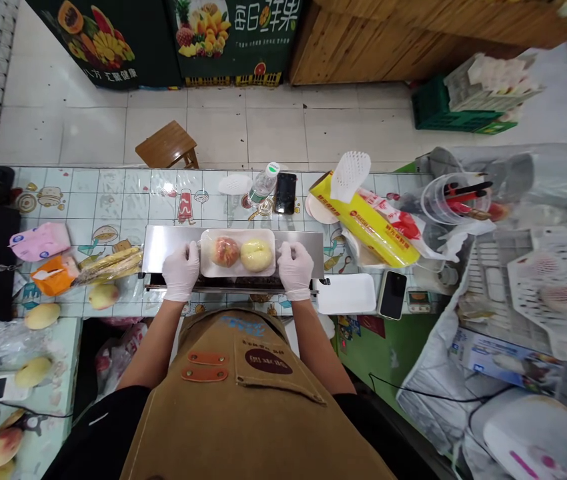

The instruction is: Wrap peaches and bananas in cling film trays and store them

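**2 gloved hands flank a tray of 2 fruits**

We see our left hand (pixel 181 272) in a white glove, its fingers curled in at the near-left end of the white tray (pixel 237 273). Our right hand (pixel 295 270), gloved the same way, curls in at the opposite end. Both are bent nearly closed, but we cannot tell whether either pinches the clear film at the tray's ends.

Between our 2 hands, the tray carries 2 round fruits side by side: the reddish fruit (pixel 226 252) nearer our left hand, the pale yellow fruit (pixel 256 256) nearer our right. Beneath our hands and the tray stretches a shiny metal plate (pixel 161 248), reaching out past each hand across the patterned table (pixel 133 200).

To the left of our left hand we find a tan bundle (pixel 116 265), then an orange packet (pixel 54 275), with a pink packet (pixel 41 241) past it. Just right of our right hand lies a spare white tray (pixel 346 294), with a phone (pixel 392 294) beside it. Ahead and to the right of that hand slants a yellow box (pixel 363 220). Straight ahead, beyond both hands, a clear bottle (pixel 263 185) leans next to a black phone (pixel 285 193).
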{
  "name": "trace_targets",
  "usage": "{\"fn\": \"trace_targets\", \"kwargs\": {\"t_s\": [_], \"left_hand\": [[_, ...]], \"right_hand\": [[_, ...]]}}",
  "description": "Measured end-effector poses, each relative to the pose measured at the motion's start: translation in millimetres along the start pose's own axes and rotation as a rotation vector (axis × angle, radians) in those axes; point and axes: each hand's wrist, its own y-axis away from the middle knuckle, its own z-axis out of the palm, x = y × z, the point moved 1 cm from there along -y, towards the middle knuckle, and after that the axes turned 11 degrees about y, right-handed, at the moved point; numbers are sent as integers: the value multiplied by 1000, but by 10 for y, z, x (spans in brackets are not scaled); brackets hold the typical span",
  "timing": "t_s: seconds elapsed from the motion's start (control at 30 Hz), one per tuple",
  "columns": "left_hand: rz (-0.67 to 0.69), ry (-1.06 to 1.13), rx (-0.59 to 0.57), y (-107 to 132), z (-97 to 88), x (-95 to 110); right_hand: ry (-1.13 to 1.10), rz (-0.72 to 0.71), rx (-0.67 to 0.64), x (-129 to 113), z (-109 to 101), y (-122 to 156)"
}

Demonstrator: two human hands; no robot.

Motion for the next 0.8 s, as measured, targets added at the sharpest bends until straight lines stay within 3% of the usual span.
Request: {"fn": "trace_targets", "kwargs": {"t_s": [0.1, 0.3, 0.5, 0.67, 0.8], "left_hand": [[37, -129, -1, -63, -21, -80], [129, -282, -67, -183, 14, -143], [193, -329, -90, -189, 112, -143], [301, -381, -140, -235, 110, -122], [279, -403, -159, -256, 154, -89]], "right_hand": [[247, -43, 130, 94, 37, -41], [508, -135, 151, 263, 126, -167], [592, -192, 189, 337, 224, -202], [607, -233, 96, 289, 204, -223], [572, -273, 46, 235, 201, -229]]}}
